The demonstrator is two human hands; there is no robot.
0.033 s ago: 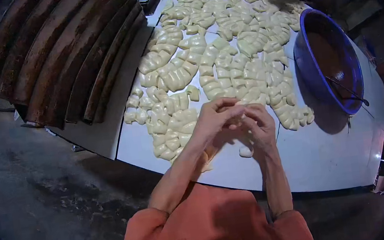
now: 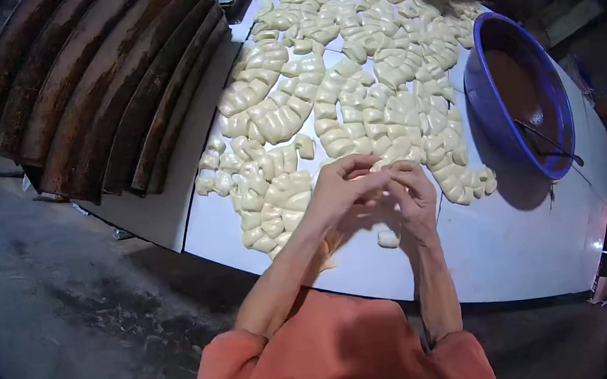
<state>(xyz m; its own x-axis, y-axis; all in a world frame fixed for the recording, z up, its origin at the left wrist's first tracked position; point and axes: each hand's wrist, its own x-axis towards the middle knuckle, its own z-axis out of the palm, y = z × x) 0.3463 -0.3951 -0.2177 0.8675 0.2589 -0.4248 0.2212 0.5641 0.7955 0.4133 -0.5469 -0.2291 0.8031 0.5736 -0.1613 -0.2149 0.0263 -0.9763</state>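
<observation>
Dim, worn floor (image 2: 90, 306) fills my view toward 8 o'clock, reading the clock from the hands as its centre. Beside it, the white tabletop (image 2: 508, 248) carries a broad spread of glossy, pale pieces (image 2: 284, 120), dough-like in look, crowded from 9 o'clock through 12 to 3, many pressed against each other in rows. Long, rusty-brown troughs (image 2: 73, 104) lie side by side at 10 o'clock. At 2 o'clock, a purple basin (image 2: 488, 117) holds brown liquid, a thin-handled tool (image 2: 549, 142) leaning over its rim.

From my remote seat I see the left hand (image 2: 347, 190) and the right hand (image 2: 414, 197) meeting at the near edge of the spread. Each grip is curled in narrow, fingertips close together; whether anything is pinched there I cannot tell, as the fingers cover it. I judge that light, even fingertip pressure serves best, since these pieces look soft enough to dent. I would hold the left forearm clear of the pieces at 8 o'clock. One small, whitish lump (image 2: 388, 239) lies alone at 6 o'clock, near the right wrist, so I would mind that wrist too.
</observation>
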